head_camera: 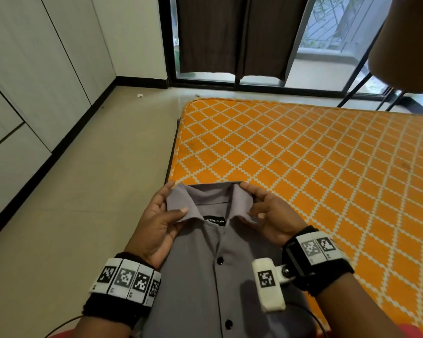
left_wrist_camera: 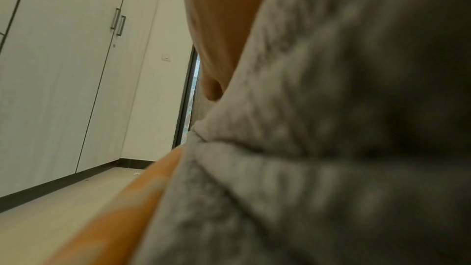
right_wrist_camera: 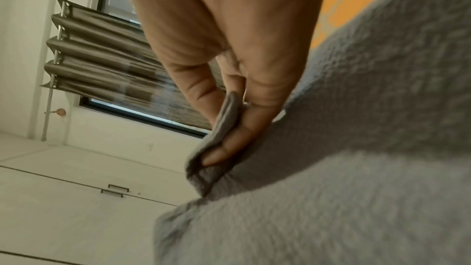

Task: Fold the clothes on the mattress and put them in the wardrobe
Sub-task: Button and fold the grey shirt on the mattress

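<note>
Grey shirt between hands: left hand, right hand pinch collar.

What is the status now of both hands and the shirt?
Left hand and right hand each pinch the collar. Grey shirt buttoned, front up, at mattress edge. Nothing blocking.

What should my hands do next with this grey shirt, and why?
Probably smooth the collar flat and lay the grey shirt on the mattress: left hand and right hand both pinch the collar, and the shirt isn't folded yet.
</note>
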The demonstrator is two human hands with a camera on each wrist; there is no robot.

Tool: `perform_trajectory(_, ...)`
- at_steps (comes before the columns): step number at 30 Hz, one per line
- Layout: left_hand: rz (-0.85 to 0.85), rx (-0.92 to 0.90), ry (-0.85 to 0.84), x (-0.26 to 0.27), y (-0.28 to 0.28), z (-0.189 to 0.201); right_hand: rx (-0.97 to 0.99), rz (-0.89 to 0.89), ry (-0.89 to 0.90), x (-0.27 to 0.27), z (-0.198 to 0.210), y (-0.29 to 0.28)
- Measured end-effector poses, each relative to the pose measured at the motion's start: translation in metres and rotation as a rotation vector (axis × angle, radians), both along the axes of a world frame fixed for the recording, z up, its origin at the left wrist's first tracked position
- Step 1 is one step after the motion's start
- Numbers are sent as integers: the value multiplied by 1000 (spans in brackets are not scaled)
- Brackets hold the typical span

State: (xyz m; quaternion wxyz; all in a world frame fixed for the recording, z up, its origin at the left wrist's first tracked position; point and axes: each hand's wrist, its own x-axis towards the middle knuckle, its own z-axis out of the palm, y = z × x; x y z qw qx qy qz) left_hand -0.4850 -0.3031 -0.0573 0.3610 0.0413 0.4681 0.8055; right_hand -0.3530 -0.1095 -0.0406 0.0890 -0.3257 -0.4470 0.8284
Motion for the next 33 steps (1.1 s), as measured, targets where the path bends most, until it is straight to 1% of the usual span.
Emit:
perform_trajectory(3, -7, -1, 44, 3, 3, -5, -11, -20, 80, -5, -6, -10)
perform_trajectory(4, -14, -40, 73, 4, 4, -8, 7, -40, 83, -7, -9, -13)
perform_trajectory(5, -19, -104, 113, 6, 4, -10, 68, -49, 62, -9, -13, -16)
perform_trajectory(7, 13, -240, 176, 6, 4, -16, 352, -17, -62, -9, -18, -19)
perform_trajectory(8, 46, -276, 187, 4, 2, -18, 501, 23, -127, -9, -19, -20)
perform_trajectory(9, 77, -283, 182, 1, 1, -18, 603, 55, -164, -9, -19, -21)
perform_trajectory(10, 103, -269, 165, -1, -1, -17, 642, 63, -170, -8, -18, -21)
perform_trajectory(12, 120, -245, 140, -5, -5, -14, 614, 47, -144, -8, -15, -19)
perform_trajectory(14, 88, -261, 140, -7, -6, -15, 589, 78, -138, -8, -11, -17)
perform_trajectory(18, -10, -335, 196, -7, -5, -17, 677, 249, -143, -7, -8, -18)
perform_trajectory(20, -9, -367, 192, -7, -5, -16, 701, 262, -166, -7, -7, -17)
perform_trajectory(21, 7, -369, 170, -8, -6, -15, 679, 226, -181, -8, -8, -16)
perform_trajectory(23, 40, -337, 101, -11, -9, -17, 588, 88, -184, -9, -9, -13)
perform_trajectory(24, 50, -306, 62, -13, -10, -17, 514, -2, -171, -8, -7, -11)
perform_trajectory(26, 65, -262, 9, -16, -12, -19, 298, -139, -137, -8, -4, -7)
perform_trajectory(28, 68, -253, -25, -18, -11, -21, 139, -154, -120, -5, -3, -2)
perform_trajectory(30, 71, -246, -46, -19, -11, -22, 65, -109, -154, -3, -2, 2)
perform_trajectory(33, 88, -227, -96, -20, -13, -21, -64, -129, -157, -1, -2, 7)
